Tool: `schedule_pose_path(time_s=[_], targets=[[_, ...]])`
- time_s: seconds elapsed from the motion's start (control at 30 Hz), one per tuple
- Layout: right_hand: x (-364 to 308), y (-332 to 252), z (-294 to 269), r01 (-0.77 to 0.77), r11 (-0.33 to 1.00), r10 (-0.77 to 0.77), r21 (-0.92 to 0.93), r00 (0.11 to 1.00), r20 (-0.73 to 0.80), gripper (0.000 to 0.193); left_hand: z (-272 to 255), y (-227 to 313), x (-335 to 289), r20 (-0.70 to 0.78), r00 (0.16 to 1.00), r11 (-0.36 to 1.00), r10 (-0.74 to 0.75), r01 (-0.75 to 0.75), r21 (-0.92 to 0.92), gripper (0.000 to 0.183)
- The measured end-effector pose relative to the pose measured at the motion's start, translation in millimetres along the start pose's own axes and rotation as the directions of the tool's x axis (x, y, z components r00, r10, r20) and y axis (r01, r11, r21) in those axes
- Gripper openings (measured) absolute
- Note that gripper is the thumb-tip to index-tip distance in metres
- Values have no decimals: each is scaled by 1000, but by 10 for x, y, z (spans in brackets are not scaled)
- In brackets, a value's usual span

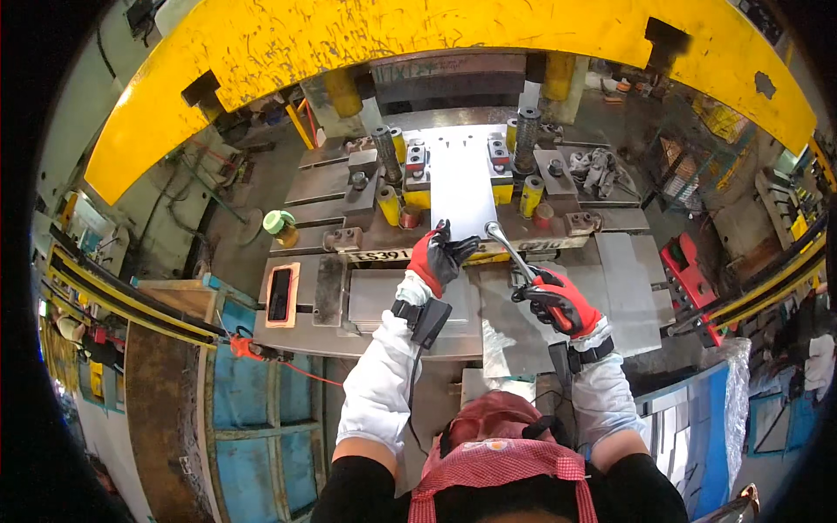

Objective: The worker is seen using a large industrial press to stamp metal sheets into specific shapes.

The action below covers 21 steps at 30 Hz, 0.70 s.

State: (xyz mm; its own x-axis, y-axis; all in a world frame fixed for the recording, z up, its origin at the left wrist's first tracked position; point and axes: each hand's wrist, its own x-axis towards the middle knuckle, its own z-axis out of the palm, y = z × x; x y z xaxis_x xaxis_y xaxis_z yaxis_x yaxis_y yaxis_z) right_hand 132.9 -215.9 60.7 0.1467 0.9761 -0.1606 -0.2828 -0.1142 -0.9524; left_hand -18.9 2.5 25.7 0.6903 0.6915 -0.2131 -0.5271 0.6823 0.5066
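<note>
A flat white metal sheet (462, 179) lies lengthwise in the press die, between guide posts and yellow blocks. At its near left corner is my left hand (446, 259), in a red and black glove, with its fingers spread against or just at the front edge. My right hand (558, 303), gloved alike, is closed round a long metal tool (514, 251) with a round head. The head sits at the sheet's near right corner; whether it grips or only touches the sheet cannot be seen. Most of the tool's handle is hidden by the glove.
A yellow press beam (436, 35) arches over the die. A guide post (527, 139) stands on the right. Stacked sheets (375, 296) lie on the near bed, and a phone (280, 294) lies left of them. Crumpled rags (597, 170) are at right, a green-capped bottle (281, 227) at left.
</note>
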Motion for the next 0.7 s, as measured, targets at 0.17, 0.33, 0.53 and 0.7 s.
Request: schedule_pose_path(time_s=[0.17, 0.33, 0.53, 0.7], targets=[[-21, -56, 97, 14, 999, -16, -50, 999, -31, 15, 92, 18, -47, -29, 1000, 1000, -8, 8, 26, 24], [-44, -5, 78, 75, 993, -75, -94, 997, -1, 18, 124, 34, -52, -17, 999, 998, -51, 50, -23, 26], [-41, -4, 105, 16, 1000, -16, -14, 1000, -5, 21, 33, 27, 12, 55, 998, 998, -43, 45, -37, 28], [-73, -49, 137, 58, 996, -57, -66, 998, 23, 22, 11, 19, 36, 61, 998, 998, -32, 29, 47, 41]])
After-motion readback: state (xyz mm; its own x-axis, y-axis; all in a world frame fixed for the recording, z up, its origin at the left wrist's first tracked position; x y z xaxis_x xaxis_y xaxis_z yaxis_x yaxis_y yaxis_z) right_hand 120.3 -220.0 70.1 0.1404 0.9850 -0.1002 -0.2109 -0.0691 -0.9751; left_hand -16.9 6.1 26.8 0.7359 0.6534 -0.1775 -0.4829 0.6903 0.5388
